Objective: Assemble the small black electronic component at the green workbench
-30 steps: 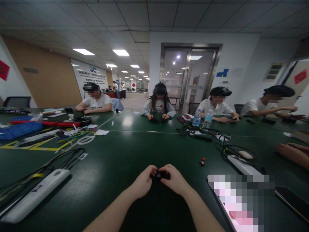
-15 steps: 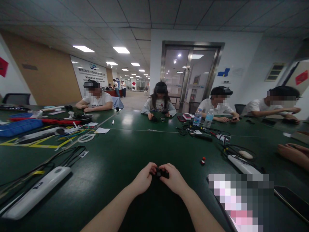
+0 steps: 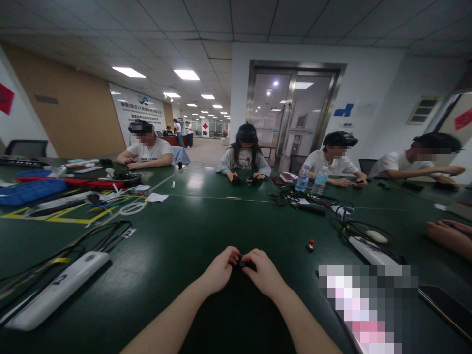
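My left hand (image 3: 220, 269) and my right hand (image 3: 266, 273) meet just above the green table, in the lower middle of the head view. Between their fingertips sits a small black object (image 3: 242, 263), gripped from both sides. It looks blocky, but its kind is too small and dark to make out. Fingers of both hands are curled closed around its ends and partly hide it. To the right of my hands lies a small red and white item (image 3: 311, 245) on the table.
A white power strip (image 3: 59, 292) with black cables lies at the left, another power strip (image 3: 374, 250) at the right. A blurred-out screen (image 3: 361, 309) is near my right arm. Two water bottles (image 3: 303, 179), cables and a blue tray (image 3: 33, 191) stand farther off. Several people sit around the table (image 3: 177, 231).
My hands stay nearly in place, both still closed on the black object, which shows slightly less between the fingers. The view has shifted very slightly.
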A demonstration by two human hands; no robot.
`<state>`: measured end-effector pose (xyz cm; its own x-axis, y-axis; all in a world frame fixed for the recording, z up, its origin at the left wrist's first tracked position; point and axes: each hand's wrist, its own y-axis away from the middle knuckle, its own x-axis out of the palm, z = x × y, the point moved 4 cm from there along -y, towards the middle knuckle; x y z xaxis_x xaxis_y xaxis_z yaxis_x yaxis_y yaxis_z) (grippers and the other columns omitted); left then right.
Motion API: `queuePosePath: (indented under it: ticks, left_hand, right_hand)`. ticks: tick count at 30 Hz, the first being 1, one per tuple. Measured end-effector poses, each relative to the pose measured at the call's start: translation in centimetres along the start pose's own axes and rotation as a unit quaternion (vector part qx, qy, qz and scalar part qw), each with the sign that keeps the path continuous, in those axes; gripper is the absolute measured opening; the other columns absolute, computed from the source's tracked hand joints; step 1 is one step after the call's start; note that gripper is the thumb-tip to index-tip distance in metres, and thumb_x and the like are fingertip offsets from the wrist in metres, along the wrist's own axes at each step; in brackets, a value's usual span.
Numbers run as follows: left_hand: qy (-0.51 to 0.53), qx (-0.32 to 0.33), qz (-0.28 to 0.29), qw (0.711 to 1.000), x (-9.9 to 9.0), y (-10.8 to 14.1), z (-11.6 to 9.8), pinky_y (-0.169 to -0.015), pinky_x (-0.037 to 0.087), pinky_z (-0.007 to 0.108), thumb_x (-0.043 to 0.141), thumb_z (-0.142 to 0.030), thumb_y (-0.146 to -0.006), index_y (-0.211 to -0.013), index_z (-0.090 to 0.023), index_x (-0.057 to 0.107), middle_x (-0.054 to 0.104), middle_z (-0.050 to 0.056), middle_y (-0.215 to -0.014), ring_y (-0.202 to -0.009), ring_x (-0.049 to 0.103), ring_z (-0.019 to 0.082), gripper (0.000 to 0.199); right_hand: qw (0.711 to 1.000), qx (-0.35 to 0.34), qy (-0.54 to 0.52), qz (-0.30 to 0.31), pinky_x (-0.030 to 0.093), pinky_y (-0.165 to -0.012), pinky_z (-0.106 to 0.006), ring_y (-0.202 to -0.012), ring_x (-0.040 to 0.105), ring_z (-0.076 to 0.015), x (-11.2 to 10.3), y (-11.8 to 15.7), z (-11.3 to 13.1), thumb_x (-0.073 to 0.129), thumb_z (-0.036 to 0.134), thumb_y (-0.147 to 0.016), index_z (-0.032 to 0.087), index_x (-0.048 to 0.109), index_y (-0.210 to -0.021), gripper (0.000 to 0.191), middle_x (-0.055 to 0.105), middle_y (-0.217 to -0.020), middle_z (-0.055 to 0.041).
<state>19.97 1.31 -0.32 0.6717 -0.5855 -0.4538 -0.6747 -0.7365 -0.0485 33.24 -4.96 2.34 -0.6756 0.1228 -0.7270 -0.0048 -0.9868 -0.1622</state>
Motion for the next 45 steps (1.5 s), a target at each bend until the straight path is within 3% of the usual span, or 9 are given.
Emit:
queuePosePath:
  ticks: [19, 32, 38, 45]
  left_hand:
    - [-0.002, -0.011, -0.006, 1.000, -0.2, 0.1, -1.3, -0.084, 0.039, 0.027, 0.032, 0.001, -0.068, -0.099, -0.017, 0.046, 0.053, 0.005, -0.097, -0.090, 0.050, 0.012, 0.038]
    - [0.002, -0.023, 0.007, 1.000, -0.1, 0.0, -0.4, -0.084, 0.040, 0.030, 0.033, -0.006, -0.073, -0.104, -0.019, 0.047, 0.053, 0.004, -0.105, -0.095, 0.049, 0.014, 0.036]
    - [-0.001, -0.020, -0.001, 1.000, -0.3, 0.0, -0.3, -0.083, 0.040, 0.031, 0.034, -0.005, -0.072, -0.102, -0.020, 0.047, 0.053, 0.004, -0.101, -0.093, 0.050, 0.014, 0.036]
    - [-0.018, -0.047, 0.001, 0.999, -0.4, 0.4, -1.4, -0.083, 0.039, 0.031, 0.035, -0.005, -0.071, -0.104, -0.019, 0.046, 0.052, 0.005, -0.102, -0.094, 0.049, 0.015, 0.038]
  right_hand:
    - [1.000, -0.016, 0.017, -0.014, 0.041, -0.077, -0.032, -0.090, 0.050, -0.0185, 0.5, -0.2, 0.2, 0.048, 0.017, -0.074, 0.024, 0.055, -0.090, 0.019, 0.055, -0.094, -0.0017]
    - [1.000, -0.001, 0.006, -0.003, 0.042, -0.080, -0.032, -0.094, 0.051, -0.0178, 0.8, 0.1, 0.6, 0.043, 0.018, -0.078, 0.024, 0.052, -0.098, 0.023, 0.054, -0.101, -0.0016]
    - [0.990, 0.045, -0.108, -0.077, 0.043, -0.077, -0.034, -0.092, 0.053, -0.0196, 0.0, -0.3, -0.4, 0.043, 0.021, -0.078, 0.024, 0.050, -0.098, 0.021, 0.054, -0.100, -0.0030]
    - [0.929, 0.103, -0.326, -0.140, 0.044, -0.066, -0.032, -0.082, 0.053, -0.0193, -1.5, -0.6, -3.3, 0.049, 0.034, -0.075, 0.021, 0.052, -0.098, 0.027, 0.056, -0.095, -0.0048]
